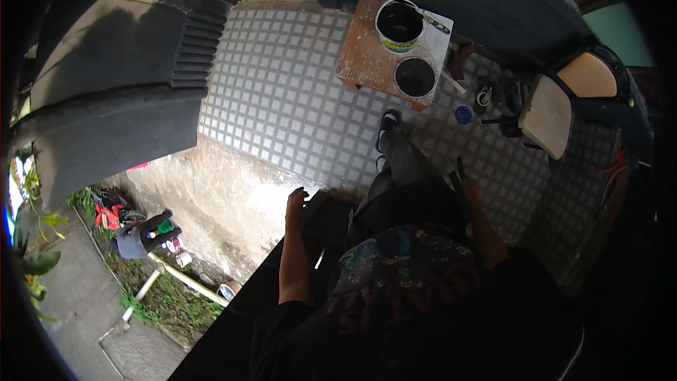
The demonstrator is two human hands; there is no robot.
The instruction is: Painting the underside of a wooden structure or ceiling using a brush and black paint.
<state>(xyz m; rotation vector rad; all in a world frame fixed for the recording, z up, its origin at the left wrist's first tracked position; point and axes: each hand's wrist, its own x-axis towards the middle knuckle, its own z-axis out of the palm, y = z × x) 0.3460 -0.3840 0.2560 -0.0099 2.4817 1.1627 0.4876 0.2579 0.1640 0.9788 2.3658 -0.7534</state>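
My left hand hangs beside a dark ledge, its fingers loosely bent and a little apart, with nothing visible in them. At my right side, my right hand is closed round a dark narrow tool; shade hides its exact kind. Ahead stands a low wooden table with a worn, spattered top. On it are a white bucket with a dark inside and, nearer me, a second dark bucket. A hand tool lies at the white bucket's right rim.
Chairs with cream seats stand at the right. Near them on the checkered tiles lie a blue round container and shoes. A dark wall runs behind the table. Lower left are a pale pipe and plants.
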